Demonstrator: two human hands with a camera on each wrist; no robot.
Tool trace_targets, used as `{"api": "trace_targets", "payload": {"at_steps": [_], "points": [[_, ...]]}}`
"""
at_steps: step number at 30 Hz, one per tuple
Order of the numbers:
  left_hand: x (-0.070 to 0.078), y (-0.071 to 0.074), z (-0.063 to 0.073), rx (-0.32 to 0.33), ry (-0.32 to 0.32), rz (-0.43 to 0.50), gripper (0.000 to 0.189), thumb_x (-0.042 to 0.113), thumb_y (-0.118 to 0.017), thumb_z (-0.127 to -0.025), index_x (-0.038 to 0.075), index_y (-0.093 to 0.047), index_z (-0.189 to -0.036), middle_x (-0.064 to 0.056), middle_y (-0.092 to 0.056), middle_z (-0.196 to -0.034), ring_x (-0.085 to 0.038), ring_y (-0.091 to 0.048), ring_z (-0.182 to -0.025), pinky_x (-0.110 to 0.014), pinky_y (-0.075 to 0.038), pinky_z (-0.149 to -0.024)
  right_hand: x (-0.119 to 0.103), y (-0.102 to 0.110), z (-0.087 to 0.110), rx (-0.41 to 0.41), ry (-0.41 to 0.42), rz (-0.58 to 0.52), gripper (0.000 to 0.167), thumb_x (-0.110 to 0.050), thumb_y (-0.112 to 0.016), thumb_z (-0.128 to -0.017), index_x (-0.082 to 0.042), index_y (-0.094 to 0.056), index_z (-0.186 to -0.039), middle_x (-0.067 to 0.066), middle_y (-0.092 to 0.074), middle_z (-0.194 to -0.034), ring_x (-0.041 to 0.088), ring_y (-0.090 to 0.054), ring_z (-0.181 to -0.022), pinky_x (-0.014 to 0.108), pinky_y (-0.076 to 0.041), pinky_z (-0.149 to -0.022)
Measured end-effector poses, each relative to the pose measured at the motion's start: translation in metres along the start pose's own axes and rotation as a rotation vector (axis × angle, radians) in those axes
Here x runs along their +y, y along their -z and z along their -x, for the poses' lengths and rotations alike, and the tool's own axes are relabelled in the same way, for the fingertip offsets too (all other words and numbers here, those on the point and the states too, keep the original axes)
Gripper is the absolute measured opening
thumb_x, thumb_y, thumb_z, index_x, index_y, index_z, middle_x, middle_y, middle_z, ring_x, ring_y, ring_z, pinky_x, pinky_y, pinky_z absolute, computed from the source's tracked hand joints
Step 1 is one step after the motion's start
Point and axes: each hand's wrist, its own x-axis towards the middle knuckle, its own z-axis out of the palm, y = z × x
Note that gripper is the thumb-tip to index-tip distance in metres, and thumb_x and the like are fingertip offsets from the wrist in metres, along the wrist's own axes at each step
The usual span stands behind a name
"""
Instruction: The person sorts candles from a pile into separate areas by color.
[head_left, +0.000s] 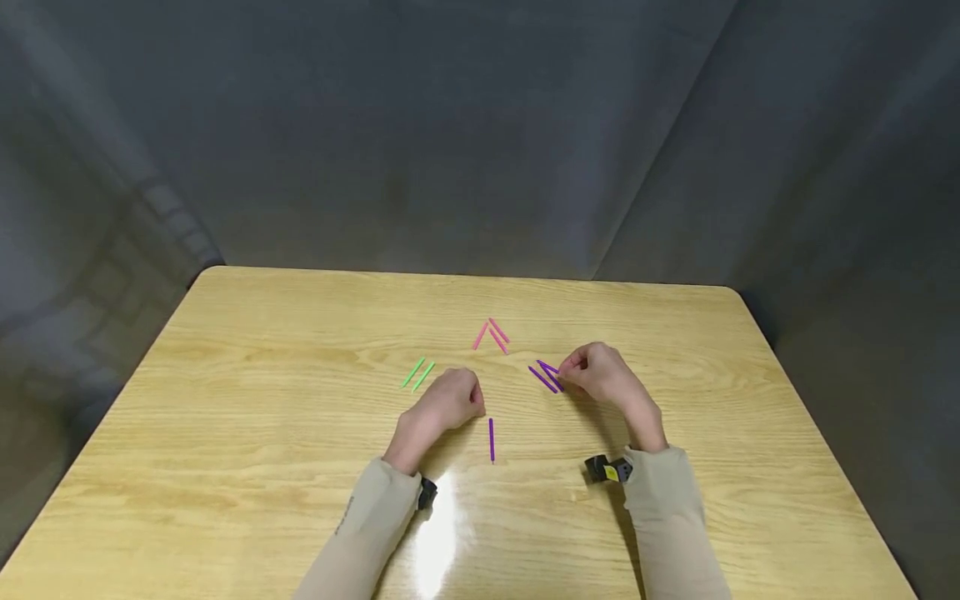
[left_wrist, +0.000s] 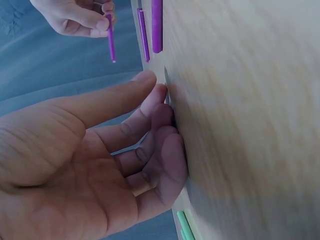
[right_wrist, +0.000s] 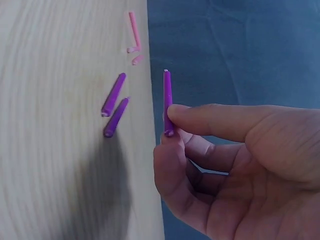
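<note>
My right hand (head_left: 600, 373) pinches a thin purple candle (right_wrist: 167, 92) between thumb and fingers, held above the table. Below it, two more purple candles (right_wrist: 114, 95) lie side by side on the wood. My left hand (head_left: 447, 400) holds nothing; its fingers bend loosely and the fingertips (left_wrist: 172, 155) rest at the tabletop. Just right of that hand in the head view lies a single purple candle (head_left: 491, 440). Two green candles (head_left: 423, 377) lie to its left, partly cut off in the left wrist view.
Three pink candles (head_left: 498, 341) lie farther back on the wooden table (head_left: 225, 433), one slanting against the other two. Dark curtains (head_left: 450, 150) hang behind the table and at both sides. A small black camera (head_left: 607, 469) sits at the right wrist.
</note>
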Motion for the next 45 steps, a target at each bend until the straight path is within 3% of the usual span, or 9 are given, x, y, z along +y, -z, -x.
{"api": "trace_targets", "payload": {"at_steps": [7,14,21,45], "points": [[0.001,-0.001,0.002,-0.002,-0.007,0.018,0.013,0.004,-0.072,-0.083,0.006,-0.067,-0.072,0.002,-0.059,-0.069,-0.012,-0.049,-0.059,-0.024,-0.043,-0.056,0.003,-0.002,-0.001,-0.002,-0.033,0.008,0.014,-0.008,-0.06,-0.092,0.004,-0.069,-0.094,0.012,-0.064,-0.08,0.022,-0.058,-0.065,0.028,-0.045,-0.057],[0.004,-0.005,0.001,-0.015,-0.066,0.021,0.015,0.002,-0.072,-0.081,0.008,-0.064,-0.071,0.003,-0.057,-0.067,-0.01,-0.048,-0.058,-0.023,-0.043,-0.057,0.01,-0.003,-0.004,0.007,-0.07,0.009,0.015,-0.007,-0.059,-0.092,0.004,-0.069,-0.094,0.011,-0.065,-0.082,0.019,-0.058,-0.066,0.028,-0.045,-0.059],[0.006,-0.006,0.0,-0.035,-0.043,0.019,0.015,0.005,-0.076,-0.081,0.01,-0.063,-0.074,0.003,-0.057,-0.071,-0.012,-0.05,-0.064,-0.026,-0.045,-0.064,0.018,-0.007,-0.009,0.021,-0.095,0.023,0.014,-0.009,-0.061,-0.092,0.003,-0.068,-0.092,0.008,-0.064,-0.08,0.015,-0.055,-0.063,0.026,-0.043,-0.058],[0.005,-0.008,-0.002,-0.059,-0.034,0.005,0.015,0.006,-0.076,-0.08,0.01,-0.064,-0.073,0.004,-0.058,-0.072,-0.012,-0.051,-0.065,-0.026,-0.046,-0.064,0.022,-0.01,-0.012,0.036,-0.112,-0.018,0.012,-0.008,-0.064,-0.09,0.002,-0.07,-0.088,0.008,-0.066,-0.079,0.015,-0.056,-0.061,0.027,-0.045,-0.056]]}}
